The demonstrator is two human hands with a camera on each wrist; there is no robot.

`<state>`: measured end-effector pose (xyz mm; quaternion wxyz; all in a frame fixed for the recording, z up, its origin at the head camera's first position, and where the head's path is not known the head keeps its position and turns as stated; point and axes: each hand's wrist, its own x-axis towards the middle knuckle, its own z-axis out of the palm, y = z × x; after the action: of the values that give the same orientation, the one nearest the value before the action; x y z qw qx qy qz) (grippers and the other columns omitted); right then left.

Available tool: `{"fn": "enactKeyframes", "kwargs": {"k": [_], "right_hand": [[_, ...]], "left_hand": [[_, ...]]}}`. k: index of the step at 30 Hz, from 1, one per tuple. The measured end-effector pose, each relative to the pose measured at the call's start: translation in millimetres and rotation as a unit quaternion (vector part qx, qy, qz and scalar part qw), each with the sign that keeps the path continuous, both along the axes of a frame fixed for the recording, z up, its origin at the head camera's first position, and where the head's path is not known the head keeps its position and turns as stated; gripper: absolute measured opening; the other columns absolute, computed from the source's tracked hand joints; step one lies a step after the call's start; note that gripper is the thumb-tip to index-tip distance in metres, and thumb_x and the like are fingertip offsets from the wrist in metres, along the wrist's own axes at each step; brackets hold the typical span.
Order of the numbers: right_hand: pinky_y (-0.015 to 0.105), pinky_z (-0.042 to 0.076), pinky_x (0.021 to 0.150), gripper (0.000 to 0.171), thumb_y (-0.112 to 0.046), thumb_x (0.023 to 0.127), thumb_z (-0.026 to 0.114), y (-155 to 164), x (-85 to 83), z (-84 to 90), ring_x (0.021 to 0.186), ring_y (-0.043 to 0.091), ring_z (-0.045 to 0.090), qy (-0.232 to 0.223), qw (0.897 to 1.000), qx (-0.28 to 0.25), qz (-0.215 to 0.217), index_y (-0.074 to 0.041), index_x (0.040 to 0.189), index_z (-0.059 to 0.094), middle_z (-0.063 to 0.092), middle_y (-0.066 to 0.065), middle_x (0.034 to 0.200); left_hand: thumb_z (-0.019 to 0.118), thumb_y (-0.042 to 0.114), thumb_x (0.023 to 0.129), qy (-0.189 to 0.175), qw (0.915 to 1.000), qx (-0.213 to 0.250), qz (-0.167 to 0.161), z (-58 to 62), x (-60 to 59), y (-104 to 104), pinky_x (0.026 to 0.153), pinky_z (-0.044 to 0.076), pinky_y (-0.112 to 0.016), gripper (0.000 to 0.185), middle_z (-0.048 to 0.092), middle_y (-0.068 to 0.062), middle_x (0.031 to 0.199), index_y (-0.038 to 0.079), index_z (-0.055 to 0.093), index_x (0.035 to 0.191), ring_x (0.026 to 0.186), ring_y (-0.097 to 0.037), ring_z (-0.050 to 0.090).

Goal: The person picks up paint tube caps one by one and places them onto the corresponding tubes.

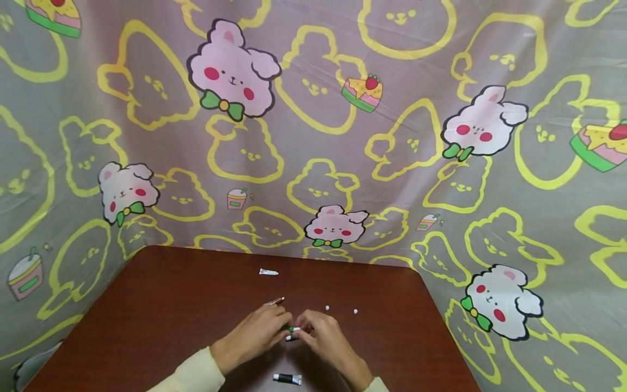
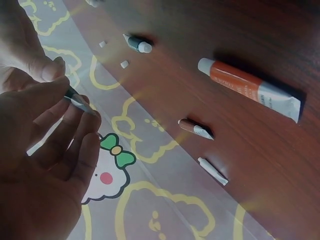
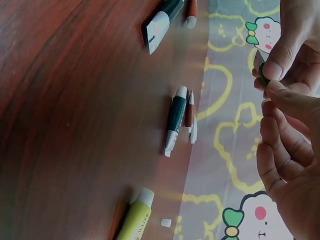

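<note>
Both hands, left point(image 1: 254, 332) and right point(image 1: 325, 337), pinch a small green tube point(image 1: 291, 329) at lower centre over the desk point(image 1: 147, 305). It looks light, soft, squeezable; best held by its crimped end.

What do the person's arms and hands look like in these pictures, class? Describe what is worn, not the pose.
Both hands are bare: no gloves, and no rings or watch that I can see. The left hand and right hand come out of long pale cream sleeves, the left sleeve ending in a soft cuff at the wrist. Only the right sleeve's edge shows. The wrist views show bare fingers only.
</note>
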<state>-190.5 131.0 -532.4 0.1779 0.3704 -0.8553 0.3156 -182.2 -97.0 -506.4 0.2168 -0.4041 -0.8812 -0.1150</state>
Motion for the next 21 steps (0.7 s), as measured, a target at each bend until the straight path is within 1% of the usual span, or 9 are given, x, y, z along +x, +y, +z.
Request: {"fn": "enactKeyframes", "kwargs": {"k": [5,6,8,11,13,14,16,19,21], "right_hand": [[0.032,0.063,0.069,0.016,-0.017,0.091,0.086,0.0,0.9,-1.7,0.08,-0.004,0.065,-0.031,0.999,-0.025,-0.003,-0.015,0.094,0.07,0.074,-0.005,0.084],[0.03,0.063,0.069,0.015,-0.018,0.092,0.085,0.2,1.1,-1.9,0.08,-0.005,0.064,-0.03,0.999,-0.025,-0.008,-0.016,0.093,0.071,0.074,-0.006,0.084],[0.023,0.059,0.069,0.013,-0.02,0.094,0.083,0.5,1.1,-2.5,0.078,-0.006,0.061,-0.019,0.999,-0.023,-0.016,-0.017,0.092,0.071,0.074,-0.008,0.083],[0.012,0.049,0.067,0.014,-0.023,0.098,0.079,1.0,0.0,-3.8,0.074,-0.008,0.055,0.001,0.999,-0.021,-0.025,-0.02,0.088,0.07,0.069,-0.012,0.079],[0.009,0.045,0.066,0.016,-0.024,0.1,0.077,1.0,-1.0,-4.7,0.072,-0.009,0.052,0.011,0.999,-0.021,-0.029,-0.021,0.086,0.069,0.067,-0.013,0.078],[0.009,0.045,0.066,0.016,-0.023,0.101,0.077,0.9,-1.5,-5.1,0.072,-0.009,0.052,0.009,0.999,-0.025,-0.03,-0.021,0.087,0.07,0.068,-0.013,0.078],[0.013,0.05,0.066,0.014,-0.023,0.1,0.077,0.6,-2.3,-5.8,0.073,-0.009,0.056,-0.001,0.999,-0.035,-0.029,-0.02,0.089,0.07,0.07,-0.012,0.08],[0.02,0.058,0.067,0.01,-0.02,0.099,0.079,0.4,-2.6,-6.3,0.077,-0.005,0.063,-0.017,0.998,-0.054,-0.016,-0.016,0.094,0.071,0.075,-0.007,0.084],[0.024,0.06,0.066,0.012,-0.016,0.096,0.082,0.9,-2.8,-6.6,0.078,-0.004,0.066,-0.027,0.998,-0.065,-0.003,-0.014,0.095,0.07,0.076,-0.004,0.084]], "left_hand": [[0.087,0.025,0.093,0.007,0.9999,0.013,-0.002,-3.5,-0.1,-0.1,0.108,0.057,-0.043,0.017,0.068,0.009,0.091,0.022,0.07,0.096,0.088,-0.007,0.067],[0.086,0.026,0.094,0.009,0.9998,0.016,-0.003,-4.6,-0.3,-0.4,0.109,0.057,-0.043,0.017,0.068,0.01,0.092,0.022,0.07,0.096,0.089,-0.007,0.067],[0.085,0.027,0.095,0.011,0.9997,0.022,-0.002,-6.6,-0.4,-0.9,0.109,0.057,-0.043,0.016,0.067,0.01,0.093,0.023,0.07,0.096,0.09,-0.007,0.068],[0.085,0.028,0.095,0.019,0.9994,0.029,-0.002,-8.5,-1.3,-1.3,0.109,0.057,-0.042,0.017,0.066,0.011,0.094,0.023,0.069,0.098,0.09,-0.007,0.067],[0.086,0.027,0.094,0.024,0.9992,0.032,-0.002,-8.8,-1.7,-1.0,0.108,0.058,-0.042,0.018,0.066,0.011,0.095,0.022,0.069,0.099,0.091,-0.007,0.067],[0.087,0.026,0.093,0.028,0.999,0.034,-0.003,-8.7,-1.9,-0.8,0.108,0.058,-0.042,0.019,0.066,0.011,0.095,0.022,0.069,0.099,0.09,-0.007,0.066],[0.088,0.025,0.092,0.035,0.9986,0.039,-0.004,-8.7,-2.1,-0.4,0.105,0.059,-0.041,0.02,0.065,0.011,0.095,0.022,0.069,0.099,0.09,-0.007,0.066],[0.088,0.025,0.091,0.035,0.9984,0.044,-0.007,-9.1,-2.1,0.0,0.097,0.061,-0.039,0.02,0.065,0.011,0.094,0.022,0.069,0.098,0.087,-0.005,0.064],[0.089,0.025,0.091,0.035,0.9981,0.049,-0.012,-9.9,-2.4,0.2,0.091,0.06,-0.036,0.021,0.066,0.011,0.093,0.022,0.069,0.097,0.085,-0.004,0.063]]}}
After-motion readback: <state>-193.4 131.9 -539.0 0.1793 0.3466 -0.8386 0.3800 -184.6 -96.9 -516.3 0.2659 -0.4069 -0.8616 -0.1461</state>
